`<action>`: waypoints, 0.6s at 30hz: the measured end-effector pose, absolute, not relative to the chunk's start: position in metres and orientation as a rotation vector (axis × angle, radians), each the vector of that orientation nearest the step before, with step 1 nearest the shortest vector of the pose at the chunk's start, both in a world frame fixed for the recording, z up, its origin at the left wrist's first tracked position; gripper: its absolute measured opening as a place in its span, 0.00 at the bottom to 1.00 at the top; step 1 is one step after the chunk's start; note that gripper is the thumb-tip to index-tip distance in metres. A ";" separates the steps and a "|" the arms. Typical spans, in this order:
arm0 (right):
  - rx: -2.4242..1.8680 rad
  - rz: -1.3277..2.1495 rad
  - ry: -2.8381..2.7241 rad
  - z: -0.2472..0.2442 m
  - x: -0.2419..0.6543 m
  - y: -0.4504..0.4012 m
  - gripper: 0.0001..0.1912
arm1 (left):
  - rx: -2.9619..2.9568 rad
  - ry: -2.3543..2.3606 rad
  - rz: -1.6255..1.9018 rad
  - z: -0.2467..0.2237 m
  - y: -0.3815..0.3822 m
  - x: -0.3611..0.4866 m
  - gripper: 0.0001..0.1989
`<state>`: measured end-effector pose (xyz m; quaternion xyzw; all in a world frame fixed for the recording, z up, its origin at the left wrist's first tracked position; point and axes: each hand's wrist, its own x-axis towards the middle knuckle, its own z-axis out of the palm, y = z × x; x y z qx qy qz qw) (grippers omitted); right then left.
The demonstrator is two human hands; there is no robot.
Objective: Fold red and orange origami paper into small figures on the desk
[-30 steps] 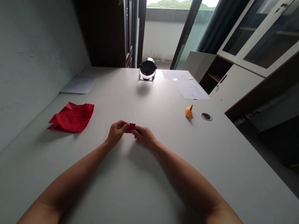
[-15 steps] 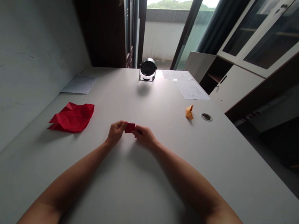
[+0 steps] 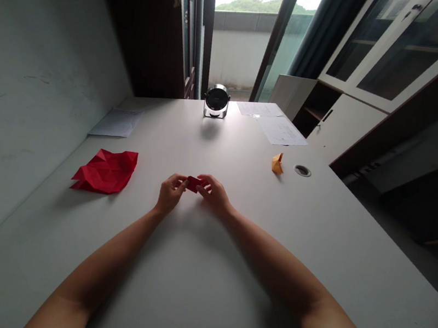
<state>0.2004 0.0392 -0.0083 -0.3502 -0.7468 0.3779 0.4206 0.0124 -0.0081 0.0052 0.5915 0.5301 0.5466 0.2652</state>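
Note:
A small piece of folded red paper is held between my two hands above the middle of the white table. My left hand pinches its left end between thumb and fingers. On the right end, my right hand grips with thumb and fingertips, the fingers curved over the edge. The paper is tilted slightly, its right side lower. Part of it is hidden behind my fingers, and its fold layers are too small to make out.
A larger creased red paper sheet lies to the left. An orange folded paper figure stands at right, beside a round cable hole. A small round device on a stand is at the back. Printed sheets lie back right, white papers back left.
Both hands have shifted their fingers on the folded red paper. The right hand's fingers have lifted and spread a little, and the paper has tilted and moved slightly right and up.

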 end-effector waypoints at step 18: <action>-0.817 0.755 -1.993 0.002 0.207 0.033 0.11 | 2.070 1.571 1.283 0.019 -0.021 0.020 0.05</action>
